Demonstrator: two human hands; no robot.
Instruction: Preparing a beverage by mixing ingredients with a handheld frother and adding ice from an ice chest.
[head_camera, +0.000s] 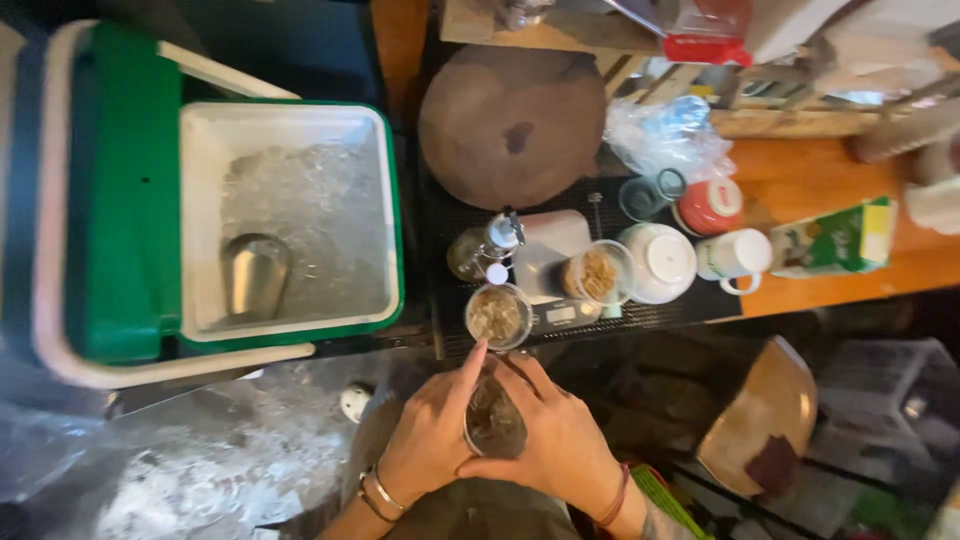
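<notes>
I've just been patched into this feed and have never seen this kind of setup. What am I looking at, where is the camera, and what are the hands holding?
There is no machine here: a person works with two bare hands, and the single picture comes from a camera on their head, looking straight down. The left hand and right hand together clasp a clear glass with something in it, held below the counter edge. On the dark counter mat stand another filled glass, a small digital scale, a swing-top bottle, a white upturned bowl, a white cup and a round wooden board. To the left, an open green cooler holds ice and a metal scoop.
</notes>
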